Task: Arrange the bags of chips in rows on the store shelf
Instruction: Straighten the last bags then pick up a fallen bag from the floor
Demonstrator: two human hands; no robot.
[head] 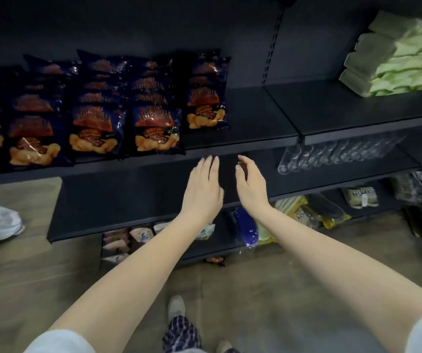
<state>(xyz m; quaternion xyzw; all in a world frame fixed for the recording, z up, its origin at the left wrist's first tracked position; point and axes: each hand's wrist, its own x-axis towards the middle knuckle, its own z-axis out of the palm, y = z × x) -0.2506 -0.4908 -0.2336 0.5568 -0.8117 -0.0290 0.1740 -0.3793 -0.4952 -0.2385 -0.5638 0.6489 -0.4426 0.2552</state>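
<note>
Chip bags (95,108): rows fill shelf (243,118) left; right bare; our left hand (203,189) and right hand (251,186) open, empty.

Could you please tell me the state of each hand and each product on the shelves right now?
Left hand: open, empty.
Right hand: open, empty.
Dark blue chip bags: upright, in rows on the shelf.
Green-and-white packs: stacked.
Clear plastic cups: lying sideways in a row.

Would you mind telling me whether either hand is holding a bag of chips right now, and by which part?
Nothing is held. The left hand and right hand are both open and empty, below the front of the shelf beside the chip bags.
</note>
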